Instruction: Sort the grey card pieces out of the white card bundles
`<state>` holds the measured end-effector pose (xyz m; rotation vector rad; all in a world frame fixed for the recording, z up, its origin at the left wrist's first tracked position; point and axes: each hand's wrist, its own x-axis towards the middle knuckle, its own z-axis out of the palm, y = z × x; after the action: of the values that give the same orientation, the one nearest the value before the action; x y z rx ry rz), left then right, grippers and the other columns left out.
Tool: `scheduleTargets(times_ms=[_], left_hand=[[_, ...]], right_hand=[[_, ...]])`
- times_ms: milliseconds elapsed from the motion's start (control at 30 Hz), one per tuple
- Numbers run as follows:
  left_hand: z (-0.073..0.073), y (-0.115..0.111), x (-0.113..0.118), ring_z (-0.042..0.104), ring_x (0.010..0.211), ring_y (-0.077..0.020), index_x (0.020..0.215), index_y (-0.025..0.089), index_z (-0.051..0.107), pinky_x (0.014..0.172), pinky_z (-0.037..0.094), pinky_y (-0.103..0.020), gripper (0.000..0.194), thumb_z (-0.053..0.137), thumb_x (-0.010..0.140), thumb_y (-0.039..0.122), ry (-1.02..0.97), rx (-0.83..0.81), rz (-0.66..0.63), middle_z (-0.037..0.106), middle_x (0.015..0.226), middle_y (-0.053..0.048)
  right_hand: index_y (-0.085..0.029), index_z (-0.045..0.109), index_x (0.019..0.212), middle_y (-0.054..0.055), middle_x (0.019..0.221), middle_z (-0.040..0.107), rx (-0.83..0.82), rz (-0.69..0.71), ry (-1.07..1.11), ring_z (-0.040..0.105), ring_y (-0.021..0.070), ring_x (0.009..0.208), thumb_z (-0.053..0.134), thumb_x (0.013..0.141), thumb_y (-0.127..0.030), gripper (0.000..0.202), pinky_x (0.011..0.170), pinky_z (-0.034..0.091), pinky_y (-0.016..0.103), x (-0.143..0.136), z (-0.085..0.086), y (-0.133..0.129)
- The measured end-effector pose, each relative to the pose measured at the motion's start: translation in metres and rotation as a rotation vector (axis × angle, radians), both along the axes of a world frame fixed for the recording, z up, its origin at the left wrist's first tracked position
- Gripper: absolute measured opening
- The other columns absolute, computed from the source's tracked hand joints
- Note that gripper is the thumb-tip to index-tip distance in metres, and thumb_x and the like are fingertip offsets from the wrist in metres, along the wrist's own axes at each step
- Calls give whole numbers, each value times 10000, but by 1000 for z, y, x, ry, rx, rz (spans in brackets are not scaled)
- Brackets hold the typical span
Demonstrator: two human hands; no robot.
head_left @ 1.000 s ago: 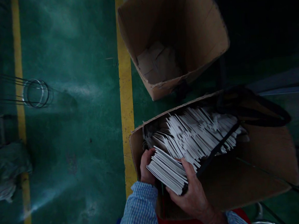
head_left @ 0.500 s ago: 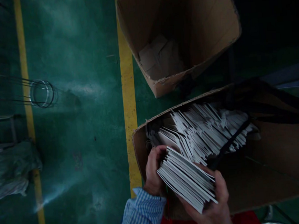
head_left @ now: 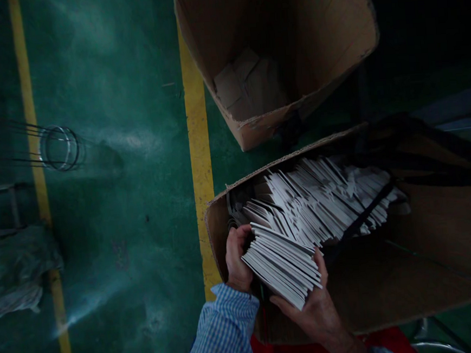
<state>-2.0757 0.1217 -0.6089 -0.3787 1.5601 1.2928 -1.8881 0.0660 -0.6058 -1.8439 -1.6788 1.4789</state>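
Note:
Between my two hands is a stack of thin white cards or sheets point(head_left: 282, 264), their edges facing up. My left hand point(head_left: 238, 257) wraps the stack's left end, fingers curled over the far corner. Gripping the right end, my right hand point(head_left: 314, 301) has its fingers along the far side and its thumb on the near side. The stack is held over the left part of an open cardboard box point(head_left: 391, 289). Inside that box, many similar white pieces point(head_left: 323, 202) stand leaning in rows, just beyond my hands. What is printed on them, if anything, cannot be made out.
A second cardboard box point(head_left: 331, 44) stands farther off, with flattened cardboard pieces point(head_left: 248, 83) in it. A dark strap point(head_left: 368, 209) crosses the near box. Yellow lines point(head_left: 199, 146) mark the green floor point(head_left: 140, 206). At left are a wire ring point(head_left: 59, 148) and a cloth-like bundle point(head_left: 18, 269).
The stack has moved slightly left and away from me, and its cards sit more evenly. My right hand has shifted left along with it. Both hands still hold the stack.

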Motion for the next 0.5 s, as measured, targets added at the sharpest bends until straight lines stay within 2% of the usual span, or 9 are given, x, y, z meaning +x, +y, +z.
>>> scheduleTargets(times_ms=[100,200,300,400,500], left_hand=[[3,6,-10,662,788,-214,852,157,742,806,511,-334,506,626,827,649,-13,1,67,740,789,-51],[12,18,-31,680,739,-220,869,136,737,782,548,-358,495,574,860,604,-63,75,146,744,775,-71],[24,31,-46,708,763,-228,854,115,745,793,572,-357,479,539,886,547,-26,170,164,757,789,-100],[34,41,-46,695,741,-207,845,116,738,768,568,-325,453,554,890,528,34,197,94,729,744,-81],[44,51,-33,679,747,-193,922,131,730,753,548,-316,481,507,934,557,78,189,28,734,796,-73]], right_hand=[[-233,197,1616,193,1380,619,19,2,36,659,364,1236,815,751,-399,1075,1007,584,597,-22,11,18],[-206,331,1545,205,1416,570,150,87,64,597,372,1300,771,754,-299,910,1051,560,587,-59,31,51],[-200,358,1523,191,1372,575,291,181,143,581,369,1273,739,749,-234,864,1079,523,618,-84,46,80],[-218,370,1513,169,1336,583,299,172,193,590,351,1239,758,746,-237,859,1055,543,597,-81,53,91],[-246,363,1518,147,1315,598,204,8,217,630,323,1192,822,747,-301,899,1011,582,534,-62,55,83]])
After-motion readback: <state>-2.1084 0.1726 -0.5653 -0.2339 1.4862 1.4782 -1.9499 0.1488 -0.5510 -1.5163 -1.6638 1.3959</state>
